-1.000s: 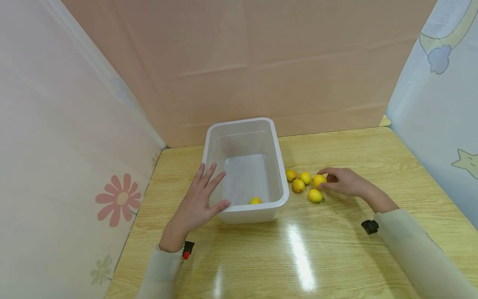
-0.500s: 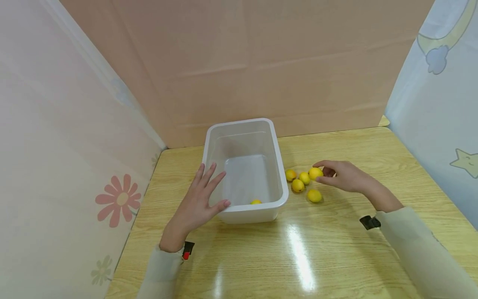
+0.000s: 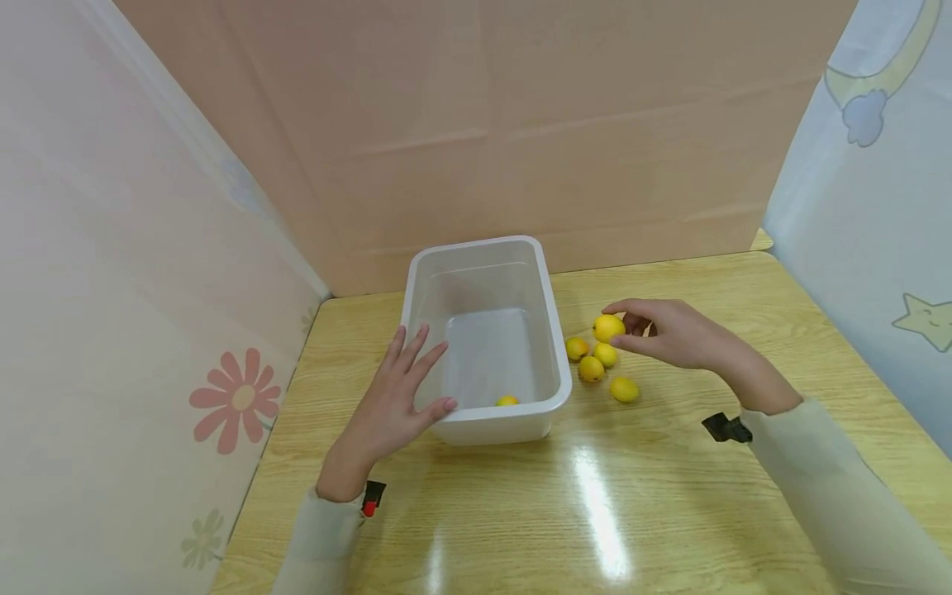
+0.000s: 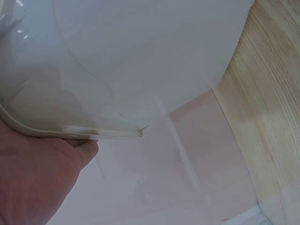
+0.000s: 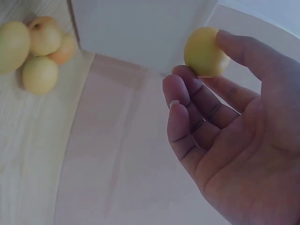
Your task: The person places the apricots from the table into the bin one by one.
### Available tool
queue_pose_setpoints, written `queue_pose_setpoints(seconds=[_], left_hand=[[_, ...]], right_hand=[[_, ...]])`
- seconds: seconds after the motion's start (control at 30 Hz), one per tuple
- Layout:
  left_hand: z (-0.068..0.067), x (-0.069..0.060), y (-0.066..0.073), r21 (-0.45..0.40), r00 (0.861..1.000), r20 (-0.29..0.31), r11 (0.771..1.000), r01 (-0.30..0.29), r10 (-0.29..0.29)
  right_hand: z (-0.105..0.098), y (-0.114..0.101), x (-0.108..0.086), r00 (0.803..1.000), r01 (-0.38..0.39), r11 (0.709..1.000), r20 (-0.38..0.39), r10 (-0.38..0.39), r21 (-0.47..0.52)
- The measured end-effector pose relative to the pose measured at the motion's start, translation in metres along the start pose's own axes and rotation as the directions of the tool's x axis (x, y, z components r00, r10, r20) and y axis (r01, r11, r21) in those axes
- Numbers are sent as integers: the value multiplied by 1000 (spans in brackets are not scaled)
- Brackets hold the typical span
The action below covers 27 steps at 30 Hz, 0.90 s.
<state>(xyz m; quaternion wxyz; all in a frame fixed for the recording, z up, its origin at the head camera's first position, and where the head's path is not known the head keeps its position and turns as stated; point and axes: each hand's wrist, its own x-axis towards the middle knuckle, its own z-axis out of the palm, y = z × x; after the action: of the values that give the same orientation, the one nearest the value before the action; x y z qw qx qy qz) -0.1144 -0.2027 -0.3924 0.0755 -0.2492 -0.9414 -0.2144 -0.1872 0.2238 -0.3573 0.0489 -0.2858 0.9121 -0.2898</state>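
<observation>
Beside the bin, above the table, my right hand (image 3: 673, 335) pinches a small yellow fruit (image 3: 607, 329) between thumb and fingertips. The right wrist view shows that round fruit (image 5: 202, 51) at the fingertips, the other fingers loosely curled. My left hand (image 3: 394, 405) rests at the near left corner of a white plastic bin (image 3: 491, 430), its fingers spread over the rim. From the left wrist, the bin's pale wall (image 4: 140, 56) fills much of the view, and most of the fingers are hidden. One yellow fruit (image 3: 508, 401) lies inside the bin at its near end, partly hidden by the rim.
Several more yellow fruits (image 3: 591, 368) lie on the wooden table (image 3: 669, 496), close to the bin's right side. Behind the bin hangs a plain pinkish-tan sheet (image 3: 483, 124). Patterned panels border the left and right sides.
My right hand has lifted the fruit off the table and moved it left and away from me, toward the bin. The left hand and bin stay in place.
</observation>
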Motion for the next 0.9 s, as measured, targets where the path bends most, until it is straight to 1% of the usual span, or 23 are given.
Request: queue_pose_setpoints(seconds=[0.17, 0.47, 0.7, 0.9], left_hand=[[1, 0, -1, -2, 1000, 0, 1000, -1, 1], [1, 0, -2, -4, 1000, -11, 1000, -19, 19], [1, 1, -3, 0, 1000, -3, 1000, -11, 11], [1, 1, -4, 1, 1000, 1, 1000, -8, 8]], right_hand=[[-4, -14, 5, 1000, 20, 1000, -2, -20, 5], [-9, -38, 17, 996, 93, 996, -3, -93, 6], [-6, -52, 27, 990, 143, 989, 5, -143, 25], [-2, -63, 34, 987, 161, 986, 20, -162, 48]])
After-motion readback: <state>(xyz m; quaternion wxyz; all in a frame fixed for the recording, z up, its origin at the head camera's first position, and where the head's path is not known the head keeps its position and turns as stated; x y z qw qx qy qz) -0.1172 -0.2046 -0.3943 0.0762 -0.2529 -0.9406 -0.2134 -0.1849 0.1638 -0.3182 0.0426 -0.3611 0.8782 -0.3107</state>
